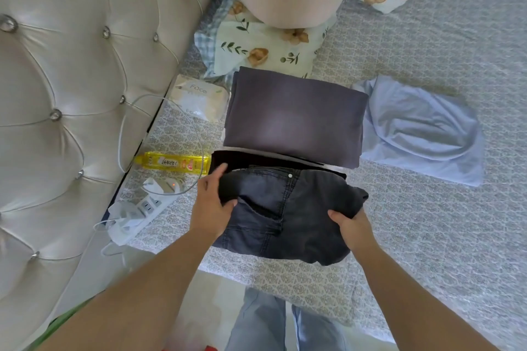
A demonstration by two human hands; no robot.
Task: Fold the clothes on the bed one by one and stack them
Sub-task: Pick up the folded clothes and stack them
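Head view: patterned bed (pixel 427 236) beside a tufted headboard (pixel 71 94). We judge the task partly done: a folded grey garment (pixel 293 117) lies flat, and a blue garment (pixel 422 128) waits unfolded. Our left hand (pixel 212 202) and right hand (pixel 352 225) pinch the dark jeans (pixel 291 219) near the bed edge. The wipes pack (pixel 199 97) reads "Face".

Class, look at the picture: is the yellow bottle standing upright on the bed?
No. The yellow bottle lies on its side on the bed cover, beside the dark folded clothes.
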